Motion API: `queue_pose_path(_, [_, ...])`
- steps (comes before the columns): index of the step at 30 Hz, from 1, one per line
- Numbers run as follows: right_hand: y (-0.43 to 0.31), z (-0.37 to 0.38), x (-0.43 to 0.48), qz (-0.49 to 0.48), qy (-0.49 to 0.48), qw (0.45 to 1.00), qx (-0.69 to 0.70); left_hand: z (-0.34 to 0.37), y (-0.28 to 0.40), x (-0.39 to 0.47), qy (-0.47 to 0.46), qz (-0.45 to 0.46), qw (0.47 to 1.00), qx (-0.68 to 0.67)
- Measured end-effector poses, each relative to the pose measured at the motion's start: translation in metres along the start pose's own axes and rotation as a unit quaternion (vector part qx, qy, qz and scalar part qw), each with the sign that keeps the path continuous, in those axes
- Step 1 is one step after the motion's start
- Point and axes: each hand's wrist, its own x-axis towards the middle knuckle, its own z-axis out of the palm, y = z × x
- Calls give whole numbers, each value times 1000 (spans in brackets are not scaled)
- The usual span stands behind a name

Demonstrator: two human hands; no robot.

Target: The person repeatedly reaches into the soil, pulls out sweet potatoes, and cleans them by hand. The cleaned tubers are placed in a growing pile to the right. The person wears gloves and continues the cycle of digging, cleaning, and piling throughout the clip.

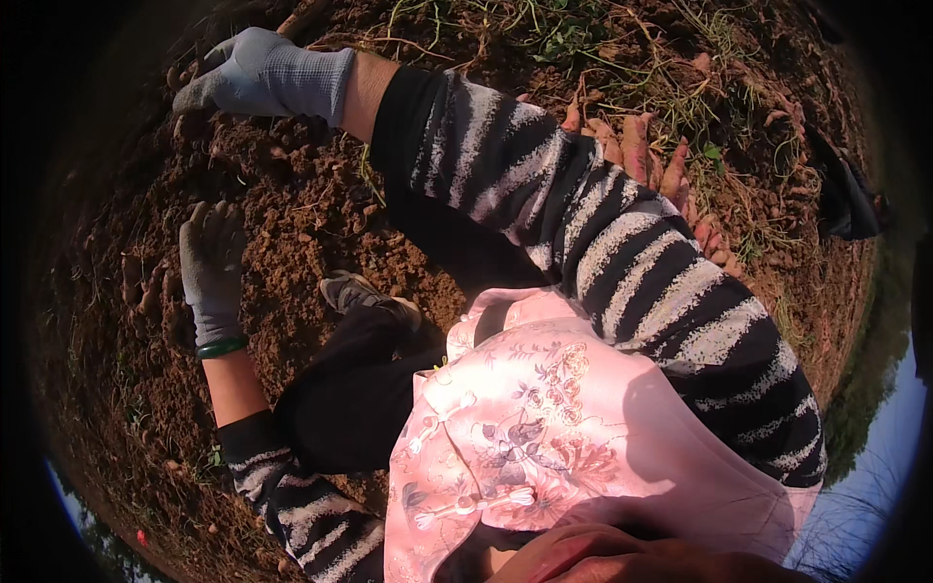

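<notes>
My left hand (213, 270), in a grey work glove with a green bangle at the wrist, lies back up over the brown soil (291, 211), fingers extended. Several earth-covered tubers, likely sweet potatoes (151, 291), lie just beside it. My right hand (251, 76), in a similar glove, reaches down at the upper left, thumb and fingers apart, close to more soil-covered tubers (187, 129). Whether its fingertips grip one is hidden. Reddish sweet potatoes (635, 146) lie in a row beyond my right sleeve, partly covered by it.
Cut green vines (568, 36) and dry stems spread along the top and upper right. A dark object (849, 197) lies at the right. My shoe (368, 295) rests on loose soil between my arms. A small red thing (141, 538) is at the lower left.
</notes>
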Motion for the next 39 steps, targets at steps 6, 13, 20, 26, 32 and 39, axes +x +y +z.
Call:
queue_pose_path(6, [77,-213,-107,50,89,994,-27,-45,-19,26,-53,22,998,19])
queue_pose_path(13, [202,-288,-260,365,150,759,-517,-73,-35,29,-134,85,947,278])
queue_pose_path(20, [218,-256,-250,441,3,688,-577,-61,-10,-30,-89,150,904,390])
queue_pose_path(26, [199,-205,-209,340,-19,631,-697,-39,26,-77,-17,99,966,240])
queue_pose_path(32, [243,-149,-176,158,-280,577,-751,2,17,-90,-64,121,984,115])
queue_pose_path(39, [241,-178,-169,238,-351,475,-771,0,-1,-91,-40,89,989,107])
